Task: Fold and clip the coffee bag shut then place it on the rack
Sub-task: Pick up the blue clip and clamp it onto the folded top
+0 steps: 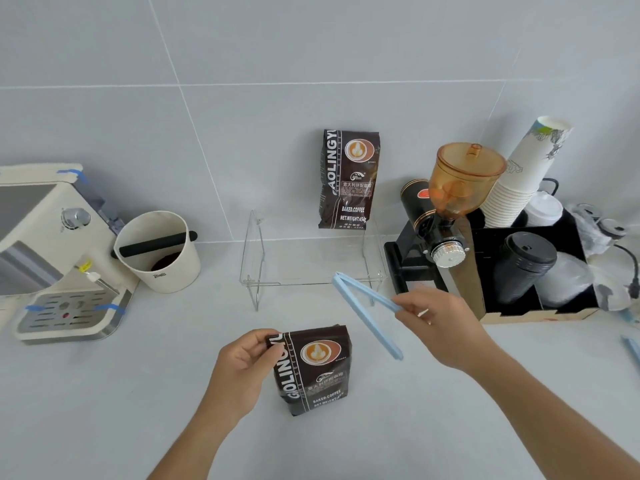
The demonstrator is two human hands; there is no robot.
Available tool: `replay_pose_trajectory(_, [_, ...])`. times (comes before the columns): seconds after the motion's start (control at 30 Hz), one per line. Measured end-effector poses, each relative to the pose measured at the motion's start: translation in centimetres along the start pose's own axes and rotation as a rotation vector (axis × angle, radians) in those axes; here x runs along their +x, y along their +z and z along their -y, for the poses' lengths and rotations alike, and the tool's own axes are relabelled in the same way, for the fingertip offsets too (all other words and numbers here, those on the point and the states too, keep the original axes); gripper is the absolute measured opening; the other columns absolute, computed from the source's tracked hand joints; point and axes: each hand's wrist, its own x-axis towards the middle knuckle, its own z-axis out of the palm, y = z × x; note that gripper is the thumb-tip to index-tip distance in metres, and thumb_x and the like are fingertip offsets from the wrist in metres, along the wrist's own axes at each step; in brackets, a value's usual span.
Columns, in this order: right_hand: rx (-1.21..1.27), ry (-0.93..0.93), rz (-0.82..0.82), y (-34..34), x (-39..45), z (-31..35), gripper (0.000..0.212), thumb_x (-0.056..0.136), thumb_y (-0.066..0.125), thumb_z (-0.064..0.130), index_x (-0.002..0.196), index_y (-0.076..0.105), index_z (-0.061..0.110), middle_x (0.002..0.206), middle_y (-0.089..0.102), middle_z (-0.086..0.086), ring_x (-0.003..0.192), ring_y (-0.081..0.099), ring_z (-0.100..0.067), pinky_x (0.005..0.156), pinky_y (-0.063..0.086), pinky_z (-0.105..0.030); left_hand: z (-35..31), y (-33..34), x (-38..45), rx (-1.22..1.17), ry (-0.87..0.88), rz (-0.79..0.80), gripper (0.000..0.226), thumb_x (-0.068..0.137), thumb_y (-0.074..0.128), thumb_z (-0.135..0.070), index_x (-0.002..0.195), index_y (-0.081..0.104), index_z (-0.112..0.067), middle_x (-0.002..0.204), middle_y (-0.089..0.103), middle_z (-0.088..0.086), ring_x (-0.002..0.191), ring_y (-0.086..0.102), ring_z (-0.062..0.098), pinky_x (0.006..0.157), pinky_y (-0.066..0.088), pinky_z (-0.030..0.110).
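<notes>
Item: coffee bag (313, 370), dark brown, standing upright on the counter (104, 403) near the viewer, centre of the scene, top edge already folded down. Left hand (239, 372) pinches the bag's upper left corner between thumb and fingers, holding the fold flat. Item: sealing clip (367, 315), pale blue, long and thin, its two arms spread in a narrow V with the hinge at the far end, toward the rack (311, 265), and the open ends pointing near and right. Right hand (446, 327) pinches the upper arm of the clip close to its free end; the clip is off the counter, to the right of the bag and a little farther away, not touching it. Key relation: the bag's folded top runs left to right, while the clip's long axis lies diagonally, far-left to near-right; the fold lies to the near left of the clip. Judgement: the clip needs turning so its length lines up with the fold, then sliding over it from the right, the free side, since the left hand occupies the other corner. Step in hand: clipping, not yet done. The rack is clear acrylic, standing farther off against the wall, with a second coffee bag (348, 180) upright at its far right.
</notes>
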Motion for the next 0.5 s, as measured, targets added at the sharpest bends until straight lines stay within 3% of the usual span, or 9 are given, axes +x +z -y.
replay_pose_trajectory(0.17, [-0.038,-0.16,0.088,0.8,1.2,2.7,0.018,0.085,0.068,0.013,0.099,0.075,0.021,0.079,0.065,0.006,0.084,0.056,-0.007,0.068,0.047,-0.01,-0.6,0.4,1.3,-0.02,-0.01,0.051,0.02,0.086,0.055,0.015,0.09,0.067,0.0,0.073,0.078,0.001,0.069,0.071,0.009,0.065,0.055,0.014])
replay_pose_trajectory(0.3, [-0.065,-0.231,0.161,2.0,2.0,4.2,0.02,0.087,0.066,0.014,0.103,0.074,0.021,0.08,0.061,0.014,0.08,0.058,-0.01,0.068,0.044,-0.009,-0.7,0.3,2.3,0.013,0.015,0.059,0.023,0.085,0.058,0.014,0.089,0.072,-0.003,0.075,0.074,0.0,0.07,0.066,0.008,0.069,0.052,0.014])
replay_pose_trajectory(0.4, [-0.095,-0.278,0.178,2.8,2.7,4.9,0.02,0.086,0.066,0.012,0.103,0.075,0.018,0.082,0.062,0.008,0.076,0.059,-0.01,0.067,0.038,-0.006,-0.5,0.2,2.6,0.023,0.04,0.015,0.025,0.084,0.061,0.013,0.089,0.074,-0.008,0.083,0.071,0.002,0.078,0.065,0.009,0.074,0.051,0.015])
replay_pose_trajectory(0.5, [-0.139,-0.302,0.194,3.2,3.7,5.4,0.019,0.087,0.065,0.012,0.103,0.074,0.019,0.086,0.067,0.001,0.077,0.06,-0.016,0.067,0.037,-0.01,-0.3,0.1,2.3,0.004,0.028,-0.017,0.03,0.084,0.061,0.013,0.086,0.075,-0.013,0.077,0.074,-0.004,0.077,0.065,0.011,0.072,0.052,0.014])
